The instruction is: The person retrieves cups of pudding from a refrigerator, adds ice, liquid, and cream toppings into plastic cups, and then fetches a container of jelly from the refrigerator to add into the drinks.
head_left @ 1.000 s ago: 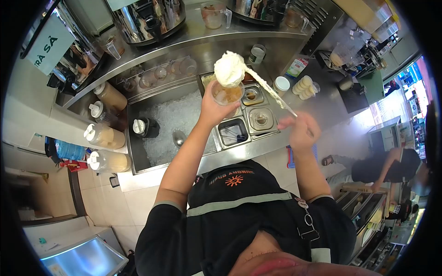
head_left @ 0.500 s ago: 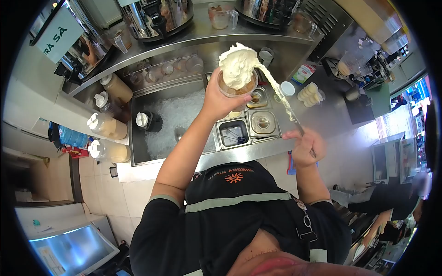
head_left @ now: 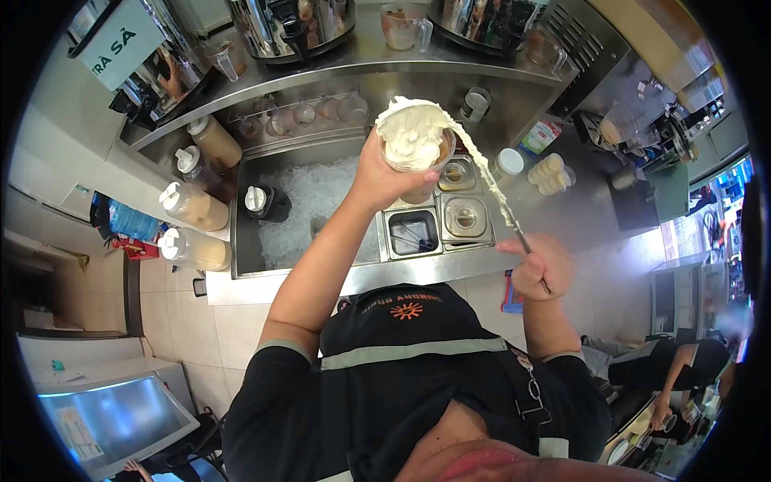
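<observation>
My left hand (head_left: 384, 183) is wrapped around a clear plastic cup (head_left: 418, 190) above the counter inserts. Over the cup's mouth sits a big mound of pale whipped cream (head_left: 411, 135), covering much of the rim. My right hand (head_left: 544, 267) grips the bare end of a long-handled metal utensil (head_left: 524, 240). Cream coats most of its handle, and its head is buried in the mound, so its shape is hidden. Some brownish content shows at the cup's right side.
To the left lies an ice bin (head_left: 309, 193) with a dark white-capped bottle (head_left: 267, 202) in it. Lidded steel containers (head_left: 465, 218) sit below the cup. A white-lidded jar (head_left: 507, 164) and stacked cups (head_left: 551, 174) stand right. A co-worker (head_left: 671, 365) is at far right.
The cream mound has come down lower and spread wider over the cup's mouth. My right hand has moved slightly down and still grips the utensil; my left keeps the cup.
</observation>
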A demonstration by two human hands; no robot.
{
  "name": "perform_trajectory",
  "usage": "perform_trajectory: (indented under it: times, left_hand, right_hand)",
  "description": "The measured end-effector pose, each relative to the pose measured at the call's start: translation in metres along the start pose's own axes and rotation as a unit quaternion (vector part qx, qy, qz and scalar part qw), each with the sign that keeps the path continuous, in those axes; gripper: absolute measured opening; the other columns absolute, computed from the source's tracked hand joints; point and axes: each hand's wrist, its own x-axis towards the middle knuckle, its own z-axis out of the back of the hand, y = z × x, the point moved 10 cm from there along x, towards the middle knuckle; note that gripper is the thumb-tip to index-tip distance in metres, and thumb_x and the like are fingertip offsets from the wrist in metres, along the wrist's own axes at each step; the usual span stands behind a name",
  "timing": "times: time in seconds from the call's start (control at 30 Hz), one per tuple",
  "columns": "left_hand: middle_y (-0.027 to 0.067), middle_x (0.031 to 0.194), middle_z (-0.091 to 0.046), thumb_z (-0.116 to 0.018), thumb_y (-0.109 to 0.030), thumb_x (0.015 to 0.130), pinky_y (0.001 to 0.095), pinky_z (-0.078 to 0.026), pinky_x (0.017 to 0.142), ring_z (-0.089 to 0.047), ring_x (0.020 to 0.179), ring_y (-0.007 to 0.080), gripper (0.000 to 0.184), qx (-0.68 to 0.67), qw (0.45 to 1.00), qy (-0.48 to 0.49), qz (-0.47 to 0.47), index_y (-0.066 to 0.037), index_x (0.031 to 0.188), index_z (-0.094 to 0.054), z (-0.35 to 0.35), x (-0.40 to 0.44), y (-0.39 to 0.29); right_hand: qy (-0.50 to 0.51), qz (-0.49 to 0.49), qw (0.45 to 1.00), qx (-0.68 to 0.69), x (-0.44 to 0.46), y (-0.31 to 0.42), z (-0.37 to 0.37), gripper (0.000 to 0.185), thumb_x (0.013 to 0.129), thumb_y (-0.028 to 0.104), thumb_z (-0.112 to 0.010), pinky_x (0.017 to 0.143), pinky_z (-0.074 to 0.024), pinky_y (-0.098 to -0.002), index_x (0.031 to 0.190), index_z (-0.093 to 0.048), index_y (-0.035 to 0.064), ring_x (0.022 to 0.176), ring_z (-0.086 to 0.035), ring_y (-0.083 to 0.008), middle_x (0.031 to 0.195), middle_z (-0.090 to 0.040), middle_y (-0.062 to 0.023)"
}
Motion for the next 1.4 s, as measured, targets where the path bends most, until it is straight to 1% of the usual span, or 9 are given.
perform_trajectory:
  times: [0.3,0.6,0.7,0.8,0.87,0.97,1.2,1.3,1.4]
  left_hand:
    - [0.0102,0.129,-0.056,-0.093,-0.014,0.058,0.0349,-0.041,0.105,-0.053,0.121,0.0192,0.092,0.013,1.000,0.020,-0.008,-0.001,0.134,-0.044,0.003,-0.004,-0.007]
    - [0.0096,0.125,-0.058,-0.093,-0.012,0.058,0.0342,-0.043,0.103,-0.055,0.118,0.0187,0.090,0.067,0.997,0.007,-0.038,-0.001,0.133,-0.045,0.008,-0.009,-0.024]
    - [0.0097,0.125,-0.058,-0.093,-0.013,0.058,0.0345,-0.042,0.104,-0.055,0.119,0.0186,0.090,-0.002,1.000,0.007,-0.014,-0.001,0.132,-0.045,0.004,-0.010,-0.022]
    - [0.0095,0.124,-0.058,-0.093,-0.014,0.057,0.0339,-0.043,0.103,-0.056,0.117,0.0183,0.090,0.089,0.995,-0.001,-0.043,0.000,0.132,-0.046,0.007,-0.010,-0.026]
    - [0.0097,0.124,-0.058,-0.094,-0.016,0.057,0.0334,-0.044,0.102,-0.056,0.116,0.0182,0.091,-0.016,1.000,0.002,-0.013,0.000,0.132,-0.046,0.002,-0.009,-0.026]
    - [0.0096,0.125,-0.058,-0.093,-0.016,0.058,0.0324,-0.045,0.101,-0.057,0.114,0.0176,0.091,0.075,0.995,0.000,-0.059,0.001,0.133,-0.046,0.012,-0.008,-0.026]
    - [0.0099,0.124,-0.058,-0.093,-0.020,0.057,0.0328,-0.045,0.100,-0.057,0.114,0.0182,0.092,-0.007,1.000,0.000,-0.002,0.002,0.133,-0.046,0.017,-0.003,-0.014]
    - [0.0105,0.124,-0.058,-0.094,-0.023,0.057,0.0334,-0.044,0.101,-0.057,0.115,0.0185,0.093,0.073,0.997,-0.009,-0.014,0.002,0.133,-0.046,0.023,-0.001,-0.019]
    - [0.0108,0.124,-0.058,-0.094,-0.023,0.057,0.0334,-0.044,0.101,-0.056,0.116,0.0185,0.093,0.024,1.000,0.016,-0.011,0.002,0.132,-0.046,0.012,0.001,-0.029]
  right_hand:
    - [0.030,0.019,0.999,0.005,0.005,0.013,0.004,0.028,0.103,0.023,-0.048,0.054,-0.0553,-0.0343,0.106,-0.057,-0.0043,0.057,-0.068,-0.0240,0.070,-0.070,-0.0126]
    - [-0.003,0.029,1.000,-0.005,0.017,0.022,0.016,0.029,0.104,0.023,-0.047,0.055,-0.0551,-0.0347,0.105,-0.057,-0.0036,0.056,-0.067,-0.0236,0.070,-0.070,-0.0112]
    - [0.030,0.033,0.999,-0.020,0.022,0.022,0.012,0.030,0.104,0.024,-0.047,0.054,-0.0545,-0.0345,0.105,-0.057,-0.0034,0.056,-0.067,-0.0237,0.069,-0.070,-0.0106]
    - [-0.008,0.041,0.999,-0.024,0.022,0.022,0.019,0.030,0.104,0.025,-0.048,0.053,-0.0540,-0.0344,0.103,-0.058,-0.0031,0.056,-0.067,-0.0239,0.068,-0.069,-0.0098]
    - [0.036,0.056,0.996,-0.053,0.024,0.024,0.013,0.031,0.104,0.026,-0.048,0.054,-0.0542,-0.0346,0.101,-0.059,-0.0029,0.056,-0.067,-0.0243,0.068,-0.069,-0.0093]
    - [0.024,0.041,0.996,-0.071,0.031,0.022,0.021,0.031,0.103,0.026,-0.050,0.055,-0.0547,-0.0349,0.098,-0.060,-0.0028,0.057,-0.067,-0.0244,0.069,-0.069,-0.0095]
    - [0.035,0.040,0.998,-0.029,0.031,0.014,0.017,0.031,0.103,0.026,-0.050,0.055,-0.0542,-0.0351,0.099,-0.059,-0.0026,0.057,-0.067,-0.0244,0.068,-0.069,-0.0100]
    - [-0.005,0.045,0.999,-0.025,0.031,0.016,0.024,0.029,0.103,0.026,-0.050,0.054,-0.0538,-0.0348,0.102,-0.058,-0.0019,0.058,-0.067,-0.0243,0.069,-0.069,-0.0102]
    - [0.083,0.085,0.990,-0.076,0.037,0.024,0.012,0.028,0.103,0.026,-0.050,0.054,-0.0533,-0.0345,0.104,-0.057,-0.0011,0.058,-0.067,-0.0238,0.070,-0.069,-0.0093]
